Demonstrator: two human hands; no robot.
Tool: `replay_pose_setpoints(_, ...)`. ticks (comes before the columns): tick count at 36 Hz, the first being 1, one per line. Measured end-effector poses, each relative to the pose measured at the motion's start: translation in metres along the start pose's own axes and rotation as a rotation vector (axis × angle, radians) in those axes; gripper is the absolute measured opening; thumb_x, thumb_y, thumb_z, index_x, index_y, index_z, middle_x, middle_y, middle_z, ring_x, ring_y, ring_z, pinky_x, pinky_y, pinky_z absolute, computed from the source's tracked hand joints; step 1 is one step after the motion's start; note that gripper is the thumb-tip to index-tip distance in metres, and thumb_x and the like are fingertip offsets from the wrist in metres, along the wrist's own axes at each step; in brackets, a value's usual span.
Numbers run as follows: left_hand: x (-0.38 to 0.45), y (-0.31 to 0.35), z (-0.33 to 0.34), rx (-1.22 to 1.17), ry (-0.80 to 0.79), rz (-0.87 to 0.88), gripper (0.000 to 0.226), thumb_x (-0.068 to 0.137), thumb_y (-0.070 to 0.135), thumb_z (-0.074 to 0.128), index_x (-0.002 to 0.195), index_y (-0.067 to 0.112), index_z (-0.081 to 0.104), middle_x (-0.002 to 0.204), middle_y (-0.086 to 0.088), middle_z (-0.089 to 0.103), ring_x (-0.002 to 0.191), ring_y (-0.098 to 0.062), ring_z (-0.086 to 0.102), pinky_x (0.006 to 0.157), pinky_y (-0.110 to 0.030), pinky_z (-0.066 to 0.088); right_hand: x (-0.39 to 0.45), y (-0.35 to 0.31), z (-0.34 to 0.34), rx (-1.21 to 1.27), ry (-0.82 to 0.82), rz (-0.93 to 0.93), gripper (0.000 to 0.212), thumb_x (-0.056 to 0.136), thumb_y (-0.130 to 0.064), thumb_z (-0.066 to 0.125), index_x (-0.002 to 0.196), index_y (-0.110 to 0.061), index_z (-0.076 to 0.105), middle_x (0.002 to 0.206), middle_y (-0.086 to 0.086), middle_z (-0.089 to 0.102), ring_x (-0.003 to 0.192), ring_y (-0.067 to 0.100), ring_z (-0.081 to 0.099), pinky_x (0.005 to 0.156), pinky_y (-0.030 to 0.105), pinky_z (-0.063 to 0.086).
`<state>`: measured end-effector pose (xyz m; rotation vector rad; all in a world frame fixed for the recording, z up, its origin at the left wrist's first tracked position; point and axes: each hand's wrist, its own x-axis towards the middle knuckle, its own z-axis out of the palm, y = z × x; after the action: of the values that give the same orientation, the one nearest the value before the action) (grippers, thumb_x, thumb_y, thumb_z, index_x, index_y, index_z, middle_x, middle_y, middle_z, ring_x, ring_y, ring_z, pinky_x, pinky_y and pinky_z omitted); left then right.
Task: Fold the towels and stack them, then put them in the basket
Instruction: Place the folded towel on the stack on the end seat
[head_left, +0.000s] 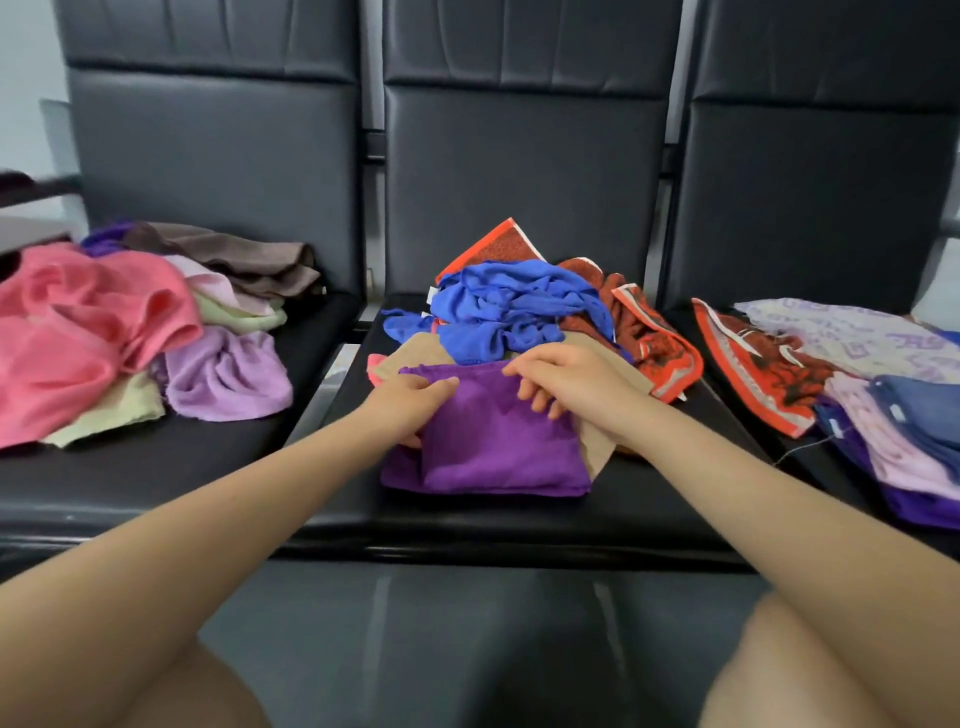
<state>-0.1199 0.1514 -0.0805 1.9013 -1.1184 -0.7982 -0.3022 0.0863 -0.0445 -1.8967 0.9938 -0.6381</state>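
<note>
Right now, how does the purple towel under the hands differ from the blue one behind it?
The purple towel lies folded flat in a neat rectangle; the blue towel is crumpled in a heap. The left hand pinches the purple one and the right hand rests over it; nothing touches the blue. Both sit on the middle seat.

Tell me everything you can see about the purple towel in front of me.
The purple towel is solid deep purple, soft cloth, folded into a rough rectangle of several layers. It lies flat on the middle black seat, nearest the front edge, over a beige cloth. The left hand grips its left side; the right hand rests at its top right corner.
</note>
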Motion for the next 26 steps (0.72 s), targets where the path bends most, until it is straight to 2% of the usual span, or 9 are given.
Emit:
replay_pose_setpoints(2,0.004,0.002,0.003,-0.032,0.024,0.014,0.027,0.092,0.036,0.060,0.088,0.010,0.063,0.090,-0.006,0.060,0.087,-0.020,0.058,0.059,-0.026,0.048,0.002,0.010,-0.011,-0.075,0.074,-0.001,0.017,0.094,-0.021,0.057,0.094,-0.012,0.071,0.072,-0.003,0.063,0.060,0.009,0.054,0.049,0.019,0.042)
replay_pose_setpoints(4,0.006,0.002,0.007,0.005,0.064,0.049,0.019,0.093,0.028,0.060,0.084,0.011,0.061,0.083,-0.001,0.055,0.088,-0.019,0.053,0.067,-0.026,0.047,0.002,0.019,-0.022,-0.106,0.119,0.038,0.015,0.093,-0.022,0.059,0.091,-0.013,0.071,0.070,-0.003,0.063,0.058,0.011,0.053,0.051,0.025,0.042)
replay_pose_setpoints(7,0.008,0.003,0.012,0.033,0.168,0.123,0.023,0.097,0.017,0.047,0.107,0.004,0.063,0.096,-0.004,0.053,0.092,-0.016,0.042,0.087,-0.026,0.038,0.000,0.030,-0.034,-0.151,0.116,0.106,0.015,0.093,-0.023,0.059,0.091,-0.011,0.069,0.068,-0.002,0.062,0.057,0.012,0.052,0.053,0.028,0.043)
replay_pose_setpoints(10,0.007,0.003,0.014,-0.016,0.269,0.172,0.028,0.098,0.010,0.038,0.088,0.026,0.058,0.083,0.008,0.045,0.097,-0.017,0.040,0.086,-0.022,0.031,-0.003,0.033,-0.034,-0.183,0.097,0.118,0.016,0.094,-0.025,0.060,0.086,-0.012,0.065,0.068,-0.002,0.061,0.055,0.010,0.053,0.053,0.025,0.046)
replay_pose_setpoints(13,0.005,0.002,0.006,0.023,0.284,0.104,0.026,0.101,0.014,0.035,0.078,0.022,0.045,0.088,0.003,0.045,0.105,-0.019,0.040,0.071,-0.016,0.024,-0.003,0.034,-0.028,-0.204,0.053,0.136,0.021,0.091,-0.032,0.064,0.080,-0.014,0.059,0.066,0.000,0.062,0.053,0.014,0.055,0.053,0.028,0.048)
replay_pose_setpoints(16,0.009,-0.004,-0.006,0.135,0.262,0.036,0.024,0.101,0.020,0.037,0.104,0.005,0.055,0.121,-0.015,0.053,0.114,-0.031,0.051,0.084,-0.028,0.034,-0.002,0.030,-0.019,-0.233,-0.035,0.200,0.032,0.090,-0.041,0.065,0.084,-0.010,0.060,0.069,0.007,0.062,0.052,0.016,0.054,0.047,0.025,0.045)
replay_pose_setpoints(19,0.007,-0.015,-0.015,0.263,0.255,0.007,0.037,0.100,0.023,0.039,0.126,0.000,0.051,0.129,-0.021,0.055,0.118,-0.035,0.051,0.092,-0.033,0.037,-0.002,0.027,-0.006,-0.332,-0.100,0.227,0.039,0.089,-0.050,0.061,0.083,-0.012,0.058,0.063,0.006,0.062,0.042,0.014,0.051,0.043,0.023,0.044)
replay_pose_setpoints(23,0.001,-0.027,-0.017,0.433,0.241,0.025,0.040,0.100,0.031,0.041,0.119,-0.002,0.050,0.123,-0.023,0.058,0.115,-0.037,0.053,0.086,-0.036,0.038,0.001,0.026,0.012,-0.334,-0.112,0.250,0.044,0.087,-0.053,0.063,0.103,-0.011,0.059,0.067,0.003,0.059,0.042,0.013,0.052,0.040,0.023,0.042)
replay_pose_setpoints(26,-0.001,-0.029,-0.016,0.418,0.250,0.017,0.044,0.099,0.039,0.040,0.116,0.000,0.052,0.119,-0.021,0.060,0.111,-0.035,0.055,0.083,-0.035,0.037,0.000,0.020,0.021,-0.195,-0.106,0.273,0.054,0.081,-0.047,0.071,0.115,-0.008,0.060,0.088,0.004,0.066,0.062,0.018,0.063,0.052,0.031,0.054)
